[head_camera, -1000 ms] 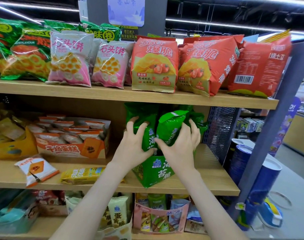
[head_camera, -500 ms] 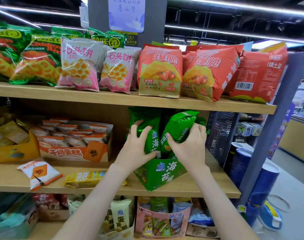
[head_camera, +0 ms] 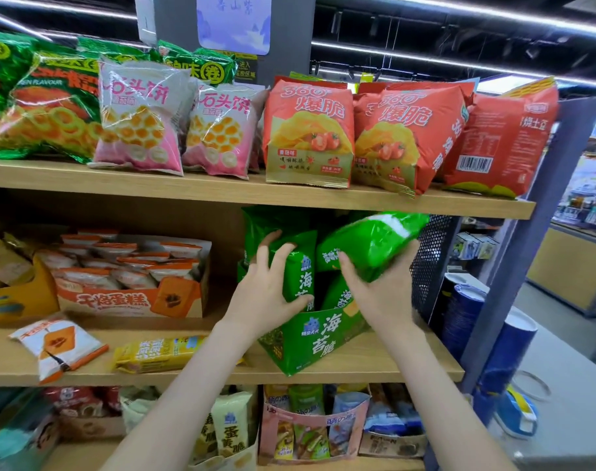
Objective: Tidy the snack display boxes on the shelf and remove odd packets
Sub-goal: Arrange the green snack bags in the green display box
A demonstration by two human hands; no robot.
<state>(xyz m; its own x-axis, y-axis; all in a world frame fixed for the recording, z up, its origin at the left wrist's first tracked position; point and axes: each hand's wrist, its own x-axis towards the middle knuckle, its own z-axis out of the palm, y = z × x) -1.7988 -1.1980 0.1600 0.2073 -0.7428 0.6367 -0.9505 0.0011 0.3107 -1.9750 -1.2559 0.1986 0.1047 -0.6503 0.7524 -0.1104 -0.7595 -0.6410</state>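
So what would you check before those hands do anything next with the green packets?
1. Grip of right hand on lifted green packet: ok.
2. Hold of left hand on upright green packet: ok.
3. Is green display box square to middle shelf: not ok, angled.
4. Odd packets removed: not ok, orange-and-white packet and yellow packet lie loose.
5. Room in box for lifted packet: cannot tell.

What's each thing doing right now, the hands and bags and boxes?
upright green packet, standing in the green box.
tilted green packet, tipped sideways above the box.
green box, open, askew on the shelf.
left hand, grips the upright green packet.
right hand, holds the tilted green packet.
orange box, open, packed full.
orange-white packet, lying loose on the shelf.
yellow packet, lying flat, loose.
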